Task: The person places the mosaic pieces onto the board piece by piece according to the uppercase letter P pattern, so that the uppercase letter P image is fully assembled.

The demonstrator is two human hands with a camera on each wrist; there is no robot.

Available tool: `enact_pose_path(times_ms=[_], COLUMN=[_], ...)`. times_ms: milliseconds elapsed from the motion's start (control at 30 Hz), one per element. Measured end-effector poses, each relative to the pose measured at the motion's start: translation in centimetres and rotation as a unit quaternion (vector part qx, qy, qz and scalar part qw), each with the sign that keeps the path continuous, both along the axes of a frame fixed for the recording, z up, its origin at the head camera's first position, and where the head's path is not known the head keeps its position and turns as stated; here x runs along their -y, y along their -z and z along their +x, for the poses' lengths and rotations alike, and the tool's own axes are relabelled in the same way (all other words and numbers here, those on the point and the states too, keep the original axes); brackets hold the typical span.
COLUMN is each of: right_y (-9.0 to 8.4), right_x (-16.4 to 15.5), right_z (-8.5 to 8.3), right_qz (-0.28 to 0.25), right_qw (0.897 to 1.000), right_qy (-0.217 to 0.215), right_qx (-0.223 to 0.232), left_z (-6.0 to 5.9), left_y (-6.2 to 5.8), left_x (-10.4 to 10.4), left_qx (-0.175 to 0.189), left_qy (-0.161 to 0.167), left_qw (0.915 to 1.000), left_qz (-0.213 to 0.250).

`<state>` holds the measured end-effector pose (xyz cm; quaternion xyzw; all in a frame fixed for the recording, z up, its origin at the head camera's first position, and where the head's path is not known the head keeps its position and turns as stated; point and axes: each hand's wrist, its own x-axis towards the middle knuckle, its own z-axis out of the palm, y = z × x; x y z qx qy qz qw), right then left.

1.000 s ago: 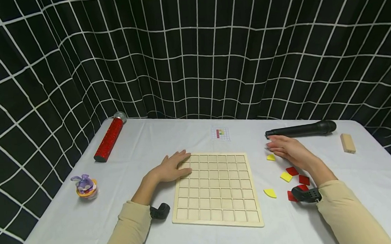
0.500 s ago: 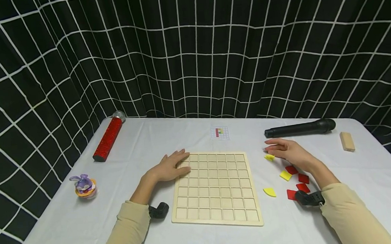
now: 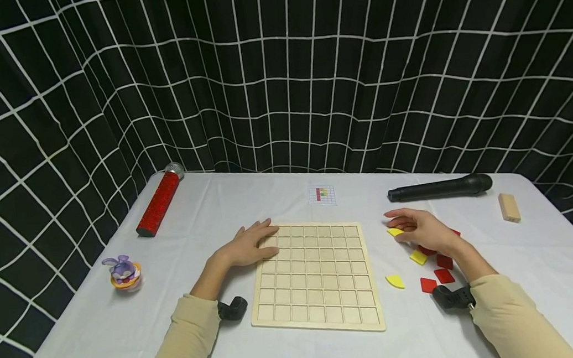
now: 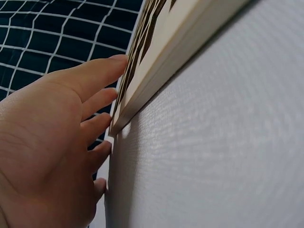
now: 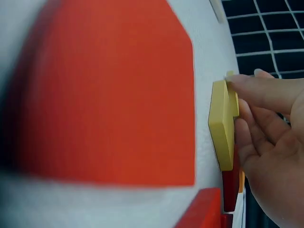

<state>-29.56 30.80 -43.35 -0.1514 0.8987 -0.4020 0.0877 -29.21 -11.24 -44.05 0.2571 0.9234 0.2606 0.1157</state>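
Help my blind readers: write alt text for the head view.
A person's right hand pinches a yellow tile near scattered red tiles, while the left hand touches a gridded board's left edge. A red microphone lies left, a black one right.

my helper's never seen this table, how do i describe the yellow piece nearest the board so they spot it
Find the pale wooden grid board on the white table. Off its right edge, towards the person, lies the yellow piece. Unlike the yellow square beside the red pieces, it has a curved edge and lies alone.

Right hand (image 3: 427,233) apparently pinching.
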Motion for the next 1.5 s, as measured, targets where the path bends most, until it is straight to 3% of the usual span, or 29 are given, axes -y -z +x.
enact_pose_path(times_ms=[433, 767, 1000, 1133, 1233, 1400, 1500], right_y=[-0.2, -0.1, -0.4, -0.8, -1.3, -2.2, -2.6], right_x=[0.3, 0.5, 1.6, 2.4, 3.0, 4.7, 5.9], right_z=[0.5, 0.4, 0.9, 1.2, 1.3, 1.1, 1.1], right_qz=[0.031, 0.029, -0.004, -0.054, -0.130, -0.272, -0.323], right_qw=[0.999, 0.997, 0.992, 0.988, 0.979, 0.949, 0.933], right_qy=[0.013, 0.074, 0.124, 0.142, 0.146, 0.131, 0.122], right_qx=[-0.034, -0.003, -0.020, 0.013, 0.050, 0.089, 0.096], left_z=[0.1, 0.2, 0.3, 0.3, 0.3, 0.3, 0.2], left_y=[0.0, 0.1, -0.2, -0.2, -0.3, -0.2, 0.0], left_x=[-0.1, -0.1, 0.0, 0.1, 0.1, 0.2, 0.2], left_qx=[-0.003, -0.004, -0.001, -0.002, -0.001, 0.001, 0.000], left_qy=[-0.021, -0.033, -0.030, -0.028, -0.029, -0.028, -0.030], left_qw=[0.9997, 0.9992, 0.9994, 0.9994, 0.9994, 0.9994, 0.9994], left_qz=[-0.012, -0.024, -0.016, -0.017, -0.019, -0.019, -0.020])
